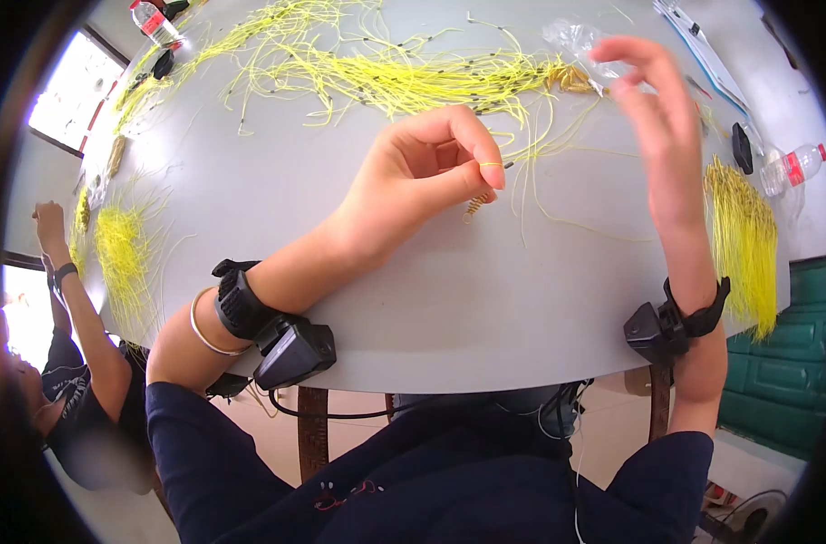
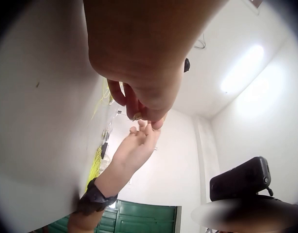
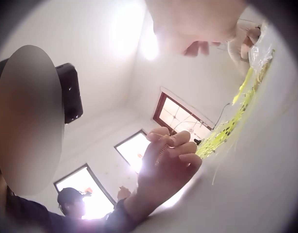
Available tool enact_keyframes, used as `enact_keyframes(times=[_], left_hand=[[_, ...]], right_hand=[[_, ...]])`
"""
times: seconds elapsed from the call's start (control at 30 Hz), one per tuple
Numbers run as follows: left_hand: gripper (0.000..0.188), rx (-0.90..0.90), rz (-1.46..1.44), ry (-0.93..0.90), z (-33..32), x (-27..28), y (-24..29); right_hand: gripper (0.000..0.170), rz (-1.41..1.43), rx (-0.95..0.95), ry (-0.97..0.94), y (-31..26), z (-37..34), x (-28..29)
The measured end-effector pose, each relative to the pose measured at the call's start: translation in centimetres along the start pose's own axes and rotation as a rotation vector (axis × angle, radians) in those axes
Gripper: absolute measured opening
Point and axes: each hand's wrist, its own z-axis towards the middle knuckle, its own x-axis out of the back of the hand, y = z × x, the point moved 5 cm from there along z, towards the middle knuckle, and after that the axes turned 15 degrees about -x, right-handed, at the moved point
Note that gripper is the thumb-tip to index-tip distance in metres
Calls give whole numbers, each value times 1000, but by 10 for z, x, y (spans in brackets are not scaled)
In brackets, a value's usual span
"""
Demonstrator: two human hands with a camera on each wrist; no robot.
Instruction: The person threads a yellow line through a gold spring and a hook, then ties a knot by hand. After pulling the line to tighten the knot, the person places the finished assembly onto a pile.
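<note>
Over the table, my left hand (image 1: 413, 177) pinches a small brass-coloured coil spring (image 1: 474, 208) between thumb and index finger. A thin yellow line (image 1: 491, 164) crosses those fingertips, with a short dark piece beside them. In the right wrist view the spring (image 3: 162, 154) shows between the left fingers. My right hand (image 1: 662, 127) is raised to the right, blurred, its fingers loosely bent and thumb apart, nothing visible between them. Behind it lies a clear plastic bag (image 1: 571, 38). Loose yellow strands (image 1: 558, 150) trail on the table between the hands.
A long bundle of yellow lines with dark pieces (image 1: 413, 80) stretches across the far table (image 1: 413, 299). More yellow bundles lie at left (image 1: 123, 254) and right (image 1: 743, 245). Bottles (image 1: 793, 169), a clipboard (image 1: 703, 50) and a black object (image 1: 742, 148) stand around the edge. Another person (image 1: 86, 390) sits left.
</note>
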Motion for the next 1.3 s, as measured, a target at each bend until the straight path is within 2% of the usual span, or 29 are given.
enact_keyframes(times=[0.03, 0.1, 0.13, 0.2, 0.27, 0.33, 0.37, 0.43, 0.47, 0.53, 0.6, 0.67, 0.73, 0.83, 1.0, 1.13, 1.2, 1.23, 1.3], left_hand=[[12, 10, 9, 7, 0, 0, 0], [11, 18, 0, 17, -2, 2, -2], [10, 27, -10, 24, -2, 3, -2], [5, 71, -32, 51, -3, 3, -1], [3, 111, -52, 85, -3, 3, 0], [15, 197, -30, 182, -3, 5, -3], [15, 196, -30, 184, -2, 4, -3], [22, 253, 36, 69, -2, -1, -6], [22, 254, 36, 69, -3, -1, -6], [22, 270, 46, -65, -5, -6, -8], [22, 281, 45, -39, -6, -5, -9], [21, 291, 45, -12, -6, -4, -9], [20, 301, 88, -82, -5, -5, -8], [18, 286, 105, -111, -6, -7, -10], [18, 303, 85, -116, -6, -9, -10], [13, 317, 94, -137, -6, -8, -7], [9, 288, 73, -126, -6, -8, -9], [6, 259, 52, -113, -6, -7, -9], [5, 240, 3, -118, -6, -7, -9]], right_hand=[[19, 1, 2, -3, -6, -6, -4], [16, 17, 89, -398, -25, -25, -33], [16, 18, 88, -396, -25, -28, -33], [11, -63, 25, -628, -21, -37, -45], [9, 22, 52, -596, -23, -33, -40], [10, 106, 78, -567, -27, -30, -32], [10, 142, 66, -562, -29, -30, -29], [10, 179, 52, -556, -29, -29, -27], [12, 156, 101, -511, -29, -29, -28], [13, 134, 146, -464, -26, -28, -32], [8, 164, 166, -307, -23, -26, -30], [7, 144, 141, -299, -24, -26, -30], [7, 125, 119, -289, -24, -26, -30], [7, 99, 173, -276, -26, -27, -30], [7, 68, 111, -163, -27, -28, -26], [12, 63, 133, -210, -24, -27, -28], [17, 391, 14, -320, -18, -24, -31], [17, 391, 14, -320, -18, -22, -29], [21, 460, -204, -456, -10, -18, -31]])
